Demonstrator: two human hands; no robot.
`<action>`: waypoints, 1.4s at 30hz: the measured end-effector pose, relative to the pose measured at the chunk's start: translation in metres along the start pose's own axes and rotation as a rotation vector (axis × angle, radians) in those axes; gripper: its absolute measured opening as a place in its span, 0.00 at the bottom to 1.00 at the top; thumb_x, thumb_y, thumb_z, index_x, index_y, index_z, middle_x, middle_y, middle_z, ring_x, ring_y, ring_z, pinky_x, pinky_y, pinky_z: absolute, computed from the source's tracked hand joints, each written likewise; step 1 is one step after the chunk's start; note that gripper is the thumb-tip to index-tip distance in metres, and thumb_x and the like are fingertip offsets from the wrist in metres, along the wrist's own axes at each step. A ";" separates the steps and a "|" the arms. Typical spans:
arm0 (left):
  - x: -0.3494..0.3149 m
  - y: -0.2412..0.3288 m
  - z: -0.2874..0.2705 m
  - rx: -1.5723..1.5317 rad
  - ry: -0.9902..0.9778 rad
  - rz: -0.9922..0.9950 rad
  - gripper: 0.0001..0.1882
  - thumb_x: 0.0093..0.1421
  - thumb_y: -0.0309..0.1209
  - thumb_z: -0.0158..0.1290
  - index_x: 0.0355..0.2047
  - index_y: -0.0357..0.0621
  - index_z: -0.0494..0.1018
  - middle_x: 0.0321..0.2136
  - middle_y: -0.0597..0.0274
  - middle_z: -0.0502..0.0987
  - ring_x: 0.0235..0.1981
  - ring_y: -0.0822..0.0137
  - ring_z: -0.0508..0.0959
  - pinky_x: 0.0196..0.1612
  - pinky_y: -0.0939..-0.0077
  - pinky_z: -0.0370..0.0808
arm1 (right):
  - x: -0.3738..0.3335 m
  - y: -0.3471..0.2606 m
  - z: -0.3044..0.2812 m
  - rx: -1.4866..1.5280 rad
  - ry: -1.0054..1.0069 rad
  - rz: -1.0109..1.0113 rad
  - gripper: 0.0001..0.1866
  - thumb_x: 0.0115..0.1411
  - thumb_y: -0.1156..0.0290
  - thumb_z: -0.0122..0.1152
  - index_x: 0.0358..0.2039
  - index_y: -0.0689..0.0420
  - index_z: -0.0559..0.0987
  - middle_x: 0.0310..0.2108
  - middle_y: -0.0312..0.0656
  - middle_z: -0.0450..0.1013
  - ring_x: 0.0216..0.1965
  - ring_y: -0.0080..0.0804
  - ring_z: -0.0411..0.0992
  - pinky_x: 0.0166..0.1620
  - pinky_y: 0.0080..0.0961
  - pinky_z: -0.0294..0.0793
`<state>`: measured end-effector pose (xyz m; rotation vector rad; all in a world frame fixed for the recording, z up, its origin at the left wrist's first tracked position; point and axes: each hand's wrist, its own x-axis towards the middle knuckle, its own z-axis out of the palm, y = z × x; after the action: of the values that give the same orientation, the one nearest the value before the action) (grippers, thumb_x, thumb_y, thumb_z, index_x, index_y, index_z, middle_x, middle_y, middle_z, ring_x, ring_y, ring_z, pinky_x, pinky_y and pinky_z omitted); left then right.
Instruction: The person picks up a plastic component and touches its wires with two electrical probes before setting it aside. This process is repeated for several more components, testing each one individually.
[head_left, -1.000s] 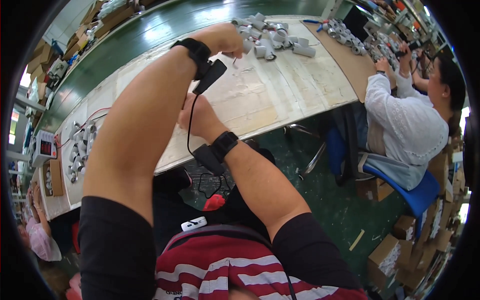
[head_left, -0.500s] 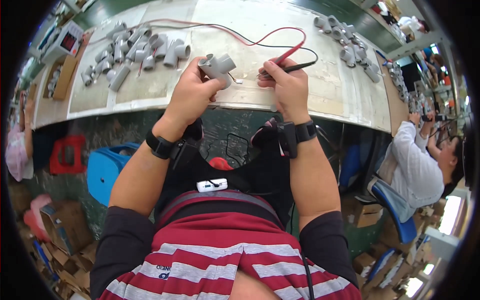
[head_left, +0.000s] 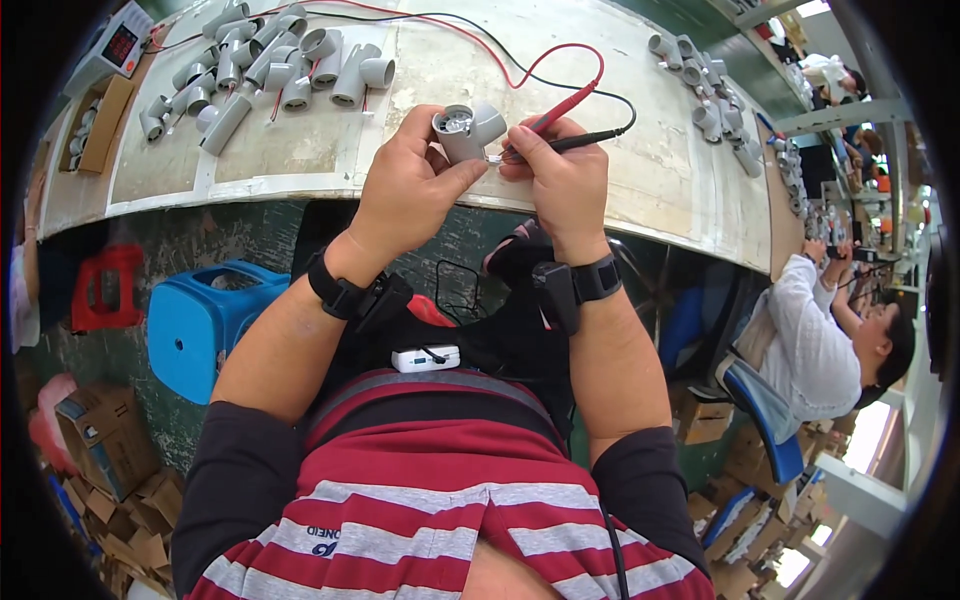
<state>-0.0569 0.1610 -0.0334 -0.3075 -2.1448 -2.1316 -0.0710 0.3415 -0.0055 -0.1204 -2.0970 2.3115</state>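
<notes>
Above the table's near edge, my left hand (head_left: 415, 180) is closed around a grey T-shaped plastic housing (head_left: 459, 140). Its round open end faces up and shows parts inside. A small white connector (head_left: 493, 159) sticks out beside the housing, near my left fingertips. In my right hand (head_left: 562, 175) are two test probes, a red probe (head_left: 562, 108) and a black probe (head_left: 590, 138), gripped together like a pen. Their tips point left and meet the connector, though my fingers partly hide the contact. Red and black leads run from the probes over the table.
Several grey T-shaped housings (head_left: 290, 70) lie in a group at the table's left, and more housings (head_left: 705, 100) at the right. A meter box with a red display (head_left: 121, 45) and an open carton (head_left: 100, 125) stand far left. A blue stool (head_left: 190, 330) stands below; a co-worker (head_left: 810, 330) sits right.
The housing has turned so its open end faces up and moved right. My right hand has brought the probe tips over to the connector. The whole view has shifted slightly.
</notes>
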 end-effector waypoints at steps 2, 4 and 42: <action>0.000 -0.002 0.001 -0.009 0.011 0.022 0.21 0.58 0.28 0.66 0.49 0.41 0.71 0.24 0.67 0.77 0.22 0.78 0.73 0.25 0.78 0.70 | 0.000 0.000 0.000 -0.013 -0.010 0.003 0.07 0.65 0.75 0.65 0.39 0.66 0.81 0.32 0.45 0.81 0.27 0.29 0.80 0.32 0.23 0.83; 0.000 -0.002 0.001 -0.008 0.009 0.020 0.20 0.58 0.28 0.66 0.48 0.41 0.71 0.24 0.67 0.77 0.21 0.78 0.73 0.25 0.78 0.70 | 0.000 0.002 0.000 -0.018 -0.011 -0.001 0.07 0.65 0.75 0.65 0.39 0.66 0.81 0.32 0.45 0.81 0.27 0.29 0.80 0.32 0.23 0.83; -0.008 -0.004 -0.004 -0.001 -0.025 0.052 0.22 0.58 0.26 0.65 0.50 0.40 0.70 0.24 0.66 0.76 0.23 0.78 0.74 0.26 0.79 0.71 | -0.005 0.005 0.008 -0.163 0.027 -0.071 0.06 0.65 0.75 0.64 0.37 0.66 0.81 0.29 0.42 0.80 0.25 0.26 0.78 0.29 0.21 0.79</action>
<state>-0.0504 0.1567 -0.0387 -0.3872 -2.1247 -2.1113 -0.0660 0.3324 -0.0092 -0.0779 -2.2355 2.0870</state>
